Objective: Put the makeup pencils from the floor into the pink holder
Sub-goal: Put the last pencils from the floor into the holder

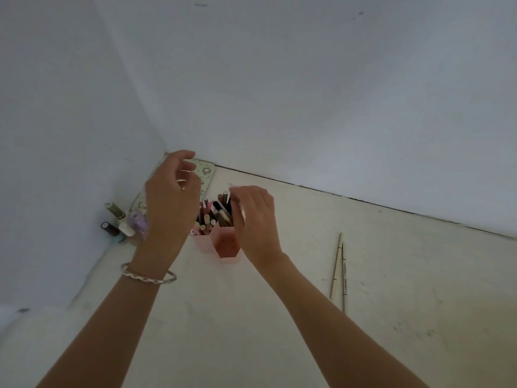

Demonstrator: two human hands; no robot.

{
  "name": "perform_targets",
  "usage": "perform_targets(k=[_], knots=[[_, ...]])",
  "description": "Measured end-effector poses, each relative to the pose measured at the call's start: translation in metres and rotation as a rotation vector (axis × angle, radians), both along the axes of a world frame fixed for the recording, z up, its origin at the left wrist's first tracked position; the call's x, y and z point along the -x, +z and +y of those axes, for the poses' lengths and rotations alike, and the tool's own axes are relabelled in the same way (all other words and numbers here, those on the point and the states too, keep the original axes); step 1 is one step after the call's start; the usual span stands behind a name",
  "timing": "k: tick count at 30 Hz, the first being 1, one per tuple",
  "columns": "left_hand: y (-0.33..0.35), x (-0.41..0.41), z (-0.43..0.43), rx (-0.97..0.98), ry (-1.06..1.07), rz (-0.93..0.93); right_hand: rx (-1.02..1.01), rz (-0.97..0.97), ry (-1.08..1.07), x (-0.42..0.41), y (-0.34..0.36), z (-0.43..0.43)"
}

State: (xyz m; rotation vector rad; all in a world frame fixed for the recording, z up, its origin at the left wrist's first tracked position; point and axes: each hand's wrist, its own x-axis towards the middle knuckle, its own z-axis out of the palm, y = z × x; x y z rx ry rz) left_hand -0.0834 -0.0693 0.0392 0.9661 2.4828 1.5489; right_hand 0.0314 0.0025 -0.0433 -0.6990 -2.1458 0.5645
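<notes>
Pencil (228, 195) pinched in right hand (253, 217), pink holder (228, 243) near wall (335, 107)

No legible text; markings on the floor pencil (344, 275) too small to read; print on the patterned card (205, 175) blurred.

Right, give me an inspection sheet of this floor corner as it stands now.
Surface: pale floor, scuffed, meeting the walls in a corner.
Job's things: pink holder upright, compartments packed with pencils; two makeup pencils lie on the floor to its right.
Clutter: nail polish bottles by the left wall; patterned card in the corner.
Grippers: left hand loosely curled above the holder, nothing seen in it; right hand pinches a white pencil over the holder.
Cables: nothing seen.
Surroundings: white walls; bracelet on the left wrist.
</notes>
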Motion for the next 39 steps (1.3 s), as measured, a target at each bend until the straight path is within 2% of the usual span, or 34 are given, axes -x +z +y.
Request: perform_targets(k=[2,3,7,9,13,15,20,23,26,28,30,35,37,39], knots=[[-0.002,-0.011,0.004,-0.01,0.004,0.0,-0.131,-0.102,-0.033,-0.006,-0.012,0.001],[-0.003,-0.018,0.006,-0.03,0.002,0.014,-0.138,-0.091,-0.037,-0.012,-0.013,0.002],[-0.012,-0.069,0.026,-0.109,-0.08,0.137,-0.013,0.168,-0.245,-0.047,0.001,0.022],[-0.03,-0.109,0.044,0.005,-0.239,0.14,0.042,0.233,-0.378,-0.072,0.008,0.04],[-0.088,-0.19,0.074,0.484,-0.546,-0.014,0.133,0.26,-0.59,-0.137,0.012,0.07],[-0.113,-0.214,0.077,0.641,-0.628,-0.028,0.141,0.236,-0.638,-0.167,0.01,0.077],[-0.142,-0.246,0.085,0.782,-0.629,0.078,0.211,0.184,-0.707,-0.215,-0.003,0.079],[-0.146,-0.243,0.094,0.814,-0.593,0.074,0.262,0.128,-0.687,-0.221,-0.014,0.077],[-0.137,-0.223,0.106,0.739,-0.554,-0.085,0.361,-0.025,-0.639,-0.22,-0.027,0.076],[-0.124,-0.204,0.113,0.573,-0.481,-0.208,0.456,-0.204,-0.601,-0.216,-0.037,0.078],[-0.109,-0.186,0.117,0.415,-0.429,-0.243,0.533,-0.403,-0.546,-0.209,-0.047,0.076],[-0.073,-0.156,0.105,0.207,-0.362,-0.397,0.524,-0.779,-0.391,-0.187,-0.064,0.06],[-0.059,-0.14,0.094,0.112,-0.321,-0.365,0.544,-0.675,-0.391,-0.173,-0.053,0.064],[-0.043,-0.117,0.082,0.009,-0.287,-0.284,0.528,-0.414,-0.407,-0.155,-0.032,0.07]])
